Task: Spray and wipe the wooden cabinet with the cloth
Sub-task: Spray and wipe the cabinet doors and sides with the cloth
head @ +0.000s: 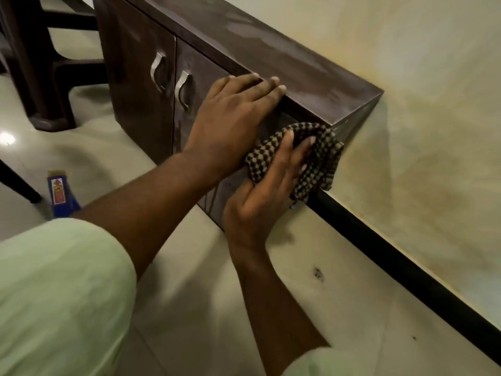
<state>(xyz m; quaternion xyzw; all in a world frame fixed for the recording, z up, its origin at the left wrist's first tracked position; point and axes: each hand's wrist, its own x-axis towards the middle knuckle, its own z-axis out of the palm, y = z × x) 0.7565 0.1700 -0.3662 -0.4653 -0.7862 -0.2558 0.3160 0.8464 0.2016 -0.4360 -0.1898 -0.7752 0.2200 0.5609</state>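
Observation:
A low dark wooden cabinet (141,85) with two doors and curved metal handles stands against the wall. Its top shows dull streaks. My left hand (233,112) lies flat with straight fingers over the cabinet's front top edge near the right corner. My right hand (265,191) presses a black-and-tan checked cloth (317,161) against the front of the right door, close to the corner. Liquid runs down the door below the cloth. A blue spray bottle (61,194) with a red label lies on the floor to the left.
A pale wall (406,77) with a black skirting board (406,270) runs along the right. Dark chair legs (40,77) stand at the upper left beside the cabinet. The floor is light tile (203,308). My green-clad knee (59,294) fills the lower left.

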